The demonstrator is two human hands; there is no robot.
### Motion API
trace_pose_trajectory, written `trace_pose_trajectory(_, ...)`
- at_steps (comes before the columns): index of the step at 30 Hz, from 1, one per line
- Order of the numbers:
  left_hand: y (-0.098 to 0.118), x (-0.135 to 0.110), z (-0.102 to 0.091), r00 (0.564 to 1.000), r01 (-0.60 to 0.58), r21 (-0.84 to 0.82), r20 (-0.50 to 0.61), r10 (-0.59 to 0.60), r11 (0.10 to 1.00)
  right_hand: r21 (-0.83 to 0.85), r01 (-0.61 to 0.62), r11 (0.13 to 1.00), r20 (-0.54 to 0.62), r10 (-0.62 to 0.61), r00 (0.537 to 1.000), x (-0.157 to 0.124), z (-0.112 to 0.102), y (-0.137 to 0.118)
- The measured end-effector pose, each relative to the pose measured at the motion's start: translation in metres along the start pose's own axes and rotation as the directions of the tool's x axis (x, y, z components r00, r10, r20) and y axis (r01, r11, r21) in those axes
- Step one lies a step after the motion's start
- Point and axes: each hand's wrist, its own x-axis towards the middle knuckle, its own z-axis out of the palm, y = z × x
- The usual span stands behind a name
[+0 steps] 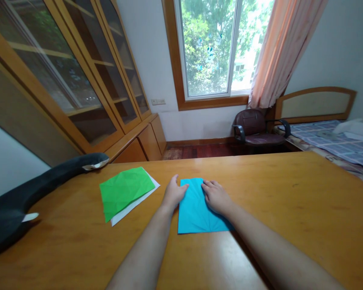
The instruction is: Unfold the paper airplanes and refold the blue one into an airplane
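The blue sheet [193, 209] lies creased on the desk [290, 201]; at its left edge the left hand [173, 194] holds thumb and fingers apart, while the right hand [217, 197] lies over its right side, grip impossible to tell. Leftward, across a strip of desk, a green sheet [125, 191] overlaps a white sheet [131, 207]; rightward the desk runs wide, its far edge near the blue sheet's top.
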Motion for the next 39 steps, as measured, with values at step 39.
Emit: trace_pose_trajectory(39, 0.000, -0.009, -0.007, 0.947, -0.304, 0.128, 0.150, 0.285, 0.944, 0.022, 0.004, 1.000, 0.027, -0.004, 1.000, 0.000, -0.001, 0.001)
